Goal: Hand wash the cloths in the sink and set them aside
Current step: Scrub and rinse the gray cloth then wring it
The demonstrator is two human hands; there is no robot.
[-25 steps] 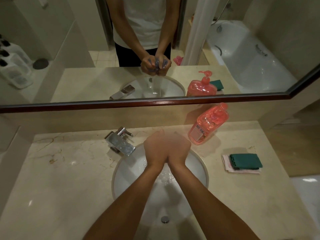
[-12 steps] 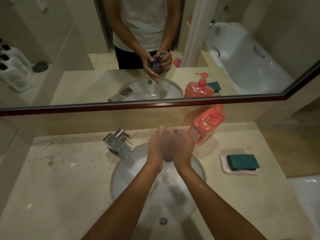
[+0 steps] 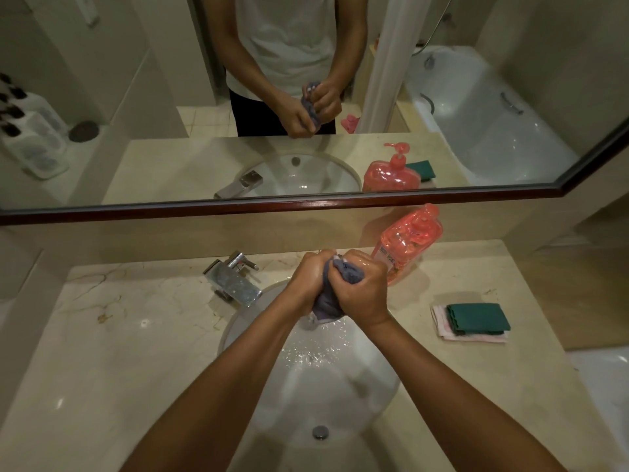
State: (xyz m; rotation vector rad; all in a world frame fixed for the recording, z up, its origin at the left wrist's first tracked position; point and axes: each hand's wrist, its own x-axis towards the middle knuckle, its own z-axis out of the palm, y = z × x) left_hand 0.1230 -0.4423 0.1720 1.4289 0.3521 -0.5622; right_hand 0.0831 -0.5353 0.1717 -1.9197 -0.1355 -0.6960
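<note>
Cloths: you had three, one grey cloth wrung, two folded cloths at 3 o'clock on the bench.
Fingers: your left hand and right hand curled tight around it.

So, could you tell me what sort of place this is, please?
Most likely a bathroom, perhaps a hotel's. A round sink sits in a marble counter below a wide mirror, which reflects a bathtub. Both hands wring a grey cloth over the sink.
</note>
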